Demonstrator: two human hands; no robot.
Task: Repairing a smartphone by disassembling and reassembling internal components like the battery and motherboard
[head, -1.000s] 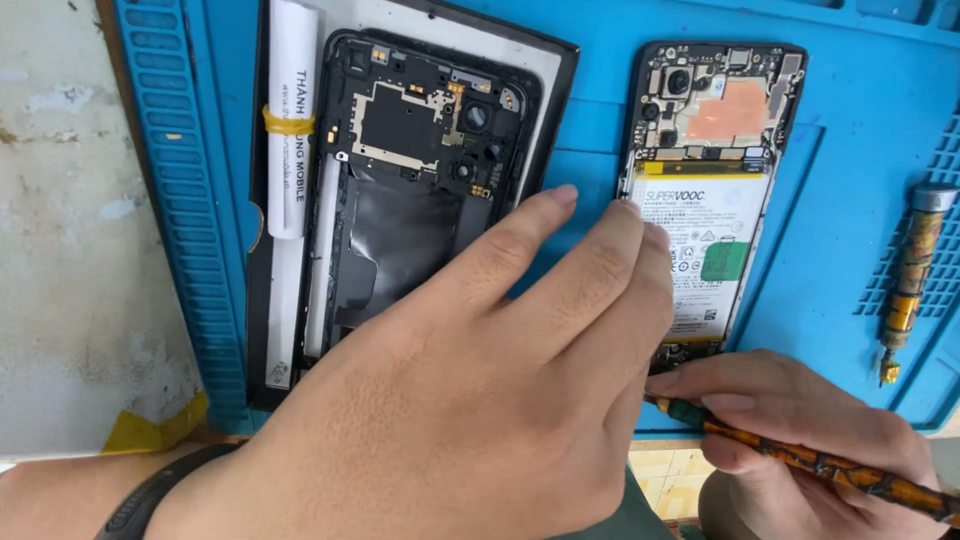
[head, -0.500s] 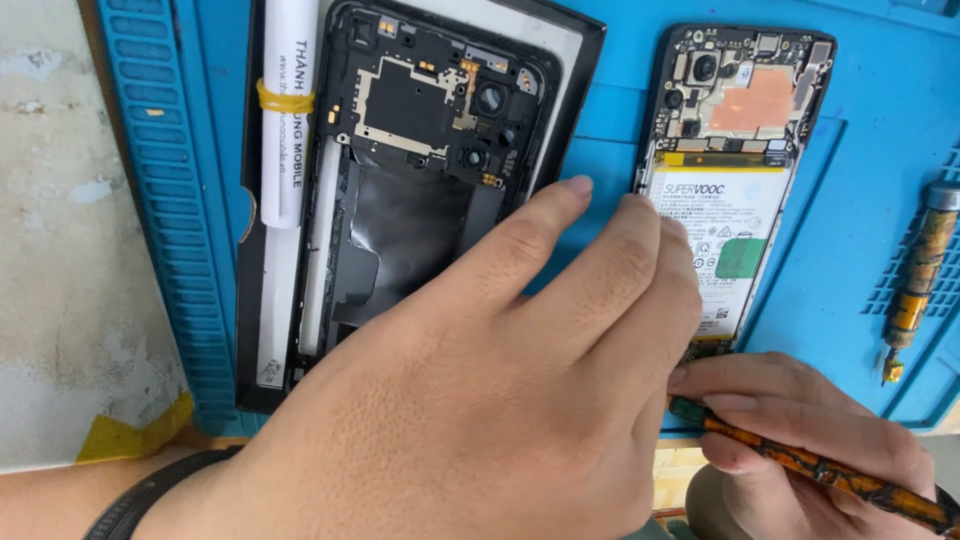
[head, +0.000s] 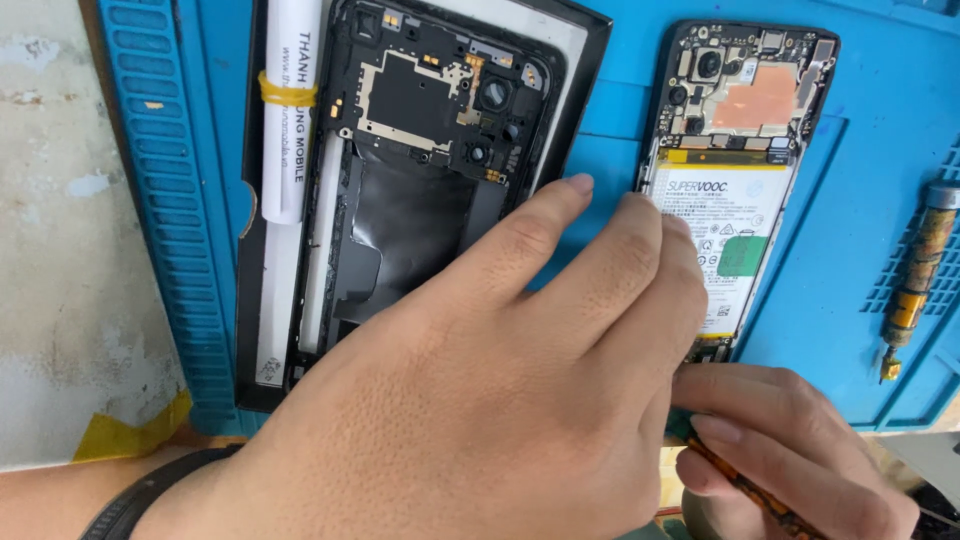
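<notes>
An opened phone [head: 745, 100] lies on the blue work mat [head: 860, 250], its circuit board, copper patch and white battery [head: 730, 220] exposed. My left hand [head: 480, 400] fills the foreground, palm down. Its outstretched fingers rest on the phone's left edge and the battery's lower part; the thumb is hidden. My right hand [head: 790, 440] is at the phone's bottom end, pinching a thin screwdriver [head: 750, 495] with an orange-and-black handle. The tip is hidden under my left fingers.
A black phone back frame [head: 420, 150] lies in a shallow black box lid [head: 590, 60] to the left, beside a white paper roll [head: 290, 130] with a yellow band. A second screwdriver [head: 915, 280] lies at the mat's right. Worn grey tabletop [head: 60, 250] lies beyond the mat's left edge.
The view has drifted, so the mat's things sit slightly higher and further right. My left fingers have crept a little further onto the battery. My right hand keeps the screwdriver at the phone's bottom.
</notes>
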